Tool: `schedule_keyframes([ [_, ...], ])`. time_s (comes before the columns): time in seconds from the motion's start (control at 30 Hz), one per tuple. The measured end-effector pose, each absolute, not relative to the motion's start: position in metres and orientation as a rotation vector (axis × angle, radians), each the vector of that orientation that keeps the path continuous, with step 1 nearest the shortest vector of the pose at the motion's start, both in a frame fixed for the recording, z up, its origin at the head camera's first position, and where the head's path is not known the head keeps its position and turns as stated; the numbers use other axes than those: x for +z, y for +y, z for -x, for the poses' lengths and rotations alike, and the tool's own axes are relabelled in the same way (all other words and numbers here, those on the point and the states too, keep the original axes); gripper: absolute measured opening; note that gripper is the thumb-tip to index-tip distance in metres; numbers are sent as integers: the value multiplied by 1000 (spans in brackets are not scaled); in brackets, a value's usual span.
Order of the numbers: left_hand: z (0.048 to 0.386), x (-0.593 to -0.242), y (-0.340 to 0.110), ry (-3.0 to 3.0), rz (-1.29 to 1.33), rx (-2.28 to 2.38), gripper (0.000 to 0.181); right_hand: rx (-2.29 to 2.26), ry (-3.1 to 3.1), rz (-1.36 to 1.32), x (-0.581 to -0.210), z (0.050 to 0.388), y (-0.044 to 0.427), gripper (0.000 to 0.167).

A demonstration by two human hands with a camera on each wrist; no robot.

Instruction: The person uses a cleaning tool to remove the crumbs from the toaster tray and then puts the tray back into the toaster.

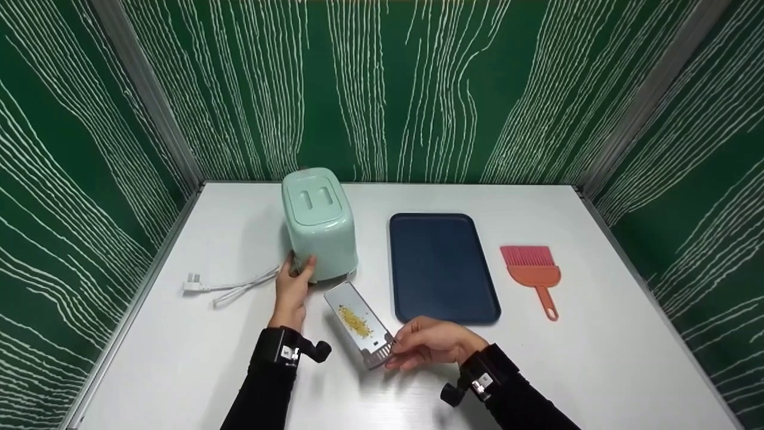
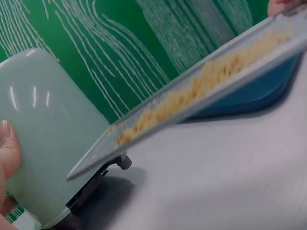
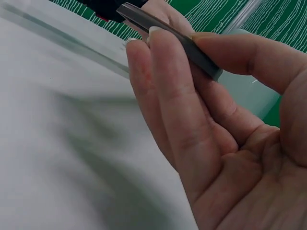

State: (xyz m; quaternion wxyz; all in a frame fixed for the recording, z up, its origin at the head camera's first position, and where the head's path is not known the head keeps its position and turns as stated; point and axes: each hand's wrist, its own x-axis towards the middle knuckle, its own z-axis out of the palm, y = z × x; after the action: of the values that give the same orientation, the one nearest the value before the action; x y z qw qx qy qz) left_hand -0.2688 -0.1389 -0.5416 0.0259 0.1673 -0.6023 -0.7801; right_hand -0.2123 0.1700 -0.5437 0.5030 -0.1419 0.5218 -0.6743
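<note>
A mint-green toaster (image 1: 322,245) stands at the left of the table, its lid on top. In the left wrist view its lower edge is lifted off the table on one side. My left hand (image 1: 292,292) grips the toaster's lower near corner, thumb on the front face. Between thumb and fingers, my right hand (image 1: 433,343) pinches the slotted end of a grey crumb tray (image 1: 340,295). The tray is held in the air with its far end close to the toaster's base. Yellow crumbs (image 1: 356,322) lie along it, also visible as crumbs (image 2: 192,91) in the left wrist view.
A dark blue tray (image 1: 441,269) lies flat right of the toaster. Farther right is an orange brush (image 1: 534,275) with pink bristles. The white power cord (image 1: 239,286) with its plug lies left of the toaster. Green patterned walls surround the white table (image 1: 597,358).
</note>
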Motion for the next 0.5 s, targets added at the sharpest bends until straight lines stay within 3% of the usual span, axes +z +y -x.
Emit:
schedule_keyframes([
  [0.5,261,-554,-149,-2064,-520,-2208,73,-1702,1259,398,-537,211,183,25],
])
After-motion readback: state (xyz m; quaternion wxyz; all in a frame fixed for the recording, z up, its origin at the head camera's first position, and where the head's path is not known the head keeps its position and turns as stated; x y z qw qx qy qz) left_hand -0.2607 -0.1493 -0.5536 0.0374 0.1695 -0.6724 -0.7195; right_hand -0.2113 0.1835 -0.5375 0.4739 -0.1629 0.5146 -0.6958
